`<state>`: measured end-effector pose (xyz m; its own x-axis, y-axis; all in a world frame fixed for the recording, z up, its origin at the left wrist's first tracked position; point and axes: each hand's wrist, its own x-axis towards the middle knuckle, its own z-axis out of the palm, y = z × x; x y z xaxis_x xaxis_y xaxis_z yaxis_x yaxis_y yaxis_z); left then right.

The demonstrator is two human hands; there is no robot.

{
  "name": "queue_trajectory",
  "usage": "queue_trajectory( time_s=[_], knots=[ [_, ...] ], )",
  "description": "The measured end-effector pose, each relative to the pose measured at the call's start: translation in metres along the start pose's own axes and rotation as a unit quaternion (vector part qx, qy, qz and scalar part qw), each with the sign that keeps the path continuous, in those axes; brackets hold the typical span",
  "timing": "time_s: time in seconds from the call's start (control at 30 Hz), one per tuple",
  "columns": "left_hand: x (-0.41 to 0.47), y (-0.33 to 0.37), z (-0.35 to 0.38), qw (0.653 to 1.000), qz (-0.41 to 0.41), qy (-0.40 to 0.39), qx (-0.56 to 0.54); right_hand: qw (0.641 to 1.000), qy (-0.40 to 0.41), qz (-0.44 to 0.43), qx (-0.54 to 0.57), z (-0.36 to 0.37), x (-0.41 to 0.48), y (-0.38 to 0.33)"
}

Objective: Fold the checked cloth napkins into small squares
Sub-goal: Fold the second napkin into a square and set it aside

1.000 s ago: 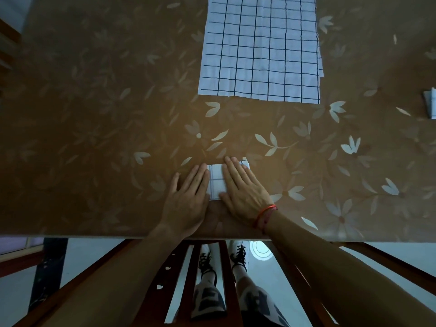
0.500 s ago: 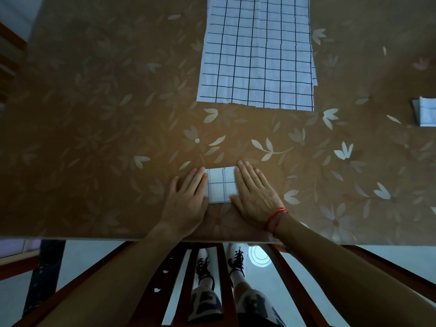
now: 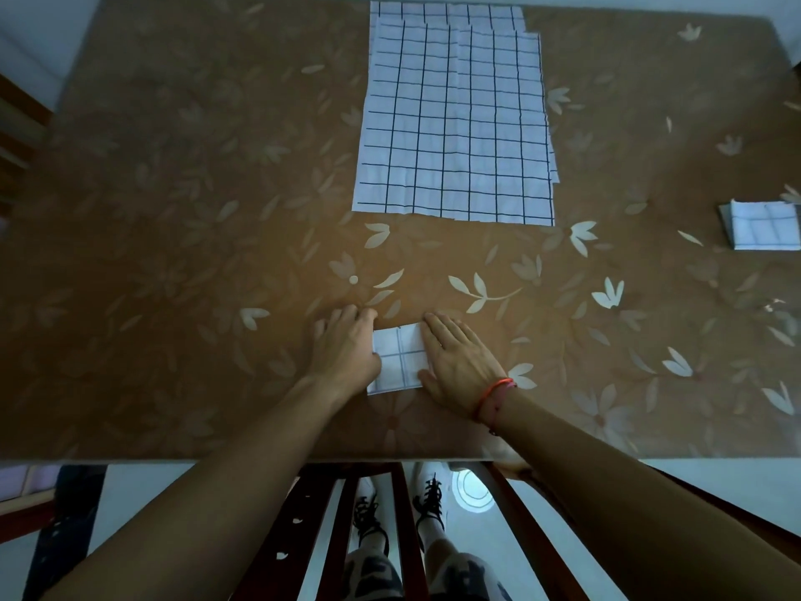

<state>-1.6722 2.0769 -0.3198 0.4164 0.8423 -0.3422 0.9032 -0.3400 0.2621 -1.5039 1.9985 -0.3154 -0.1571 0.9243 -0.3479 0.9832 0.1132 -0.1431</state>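
Small square-folded checked napkin near the desk's front edge, left hand and right hand palm-down, released, pressing its side borders, open desk on both sides, unfolded napkin stack farther back, folded pile at right edge.

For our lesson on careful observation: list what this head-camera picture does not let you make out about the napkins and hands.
Head view: both sides of the folded napkin lie hidden under the left hand and right hand.
Head view: folded pile cut off by the right frame edge; count unclear.
Head view: unfolded stack, layers overlap, number cannot be told.
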Motion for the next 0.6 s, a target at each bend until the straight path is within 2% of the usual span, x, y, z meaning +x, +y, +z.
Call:
queue_trajectory(
  time_s=[0.23, 0.37, 0.5, 0.6],
  knots=[
    [0.007, 0.002, -0.005, 0.997, -0.068, -0.016, -0.032, 1.000, -0.005, -0.003, -0.002, -0.012, 0.004, 0.002],
    [0.007, 0.005, -0.005, 0.997, -0.073, -0.004, -0.031, 1.000, -0.003, 0.006, 0.005, -0.020, 0.002, 0.000],
    [0.006, 0.006, -0.006, 0.998, -0.056, 0.016, -0.022, 0.995, -0.078, 0.054, 0.018, -0.034, -0.008, 0.002],
    [0.005, 0.007, -0.006, 0.996, -0.075, 0.000, -0.051, 1.000, 0.000, 0.009, 0.012, -0.024, 0.001, 0.003]
  ],
)
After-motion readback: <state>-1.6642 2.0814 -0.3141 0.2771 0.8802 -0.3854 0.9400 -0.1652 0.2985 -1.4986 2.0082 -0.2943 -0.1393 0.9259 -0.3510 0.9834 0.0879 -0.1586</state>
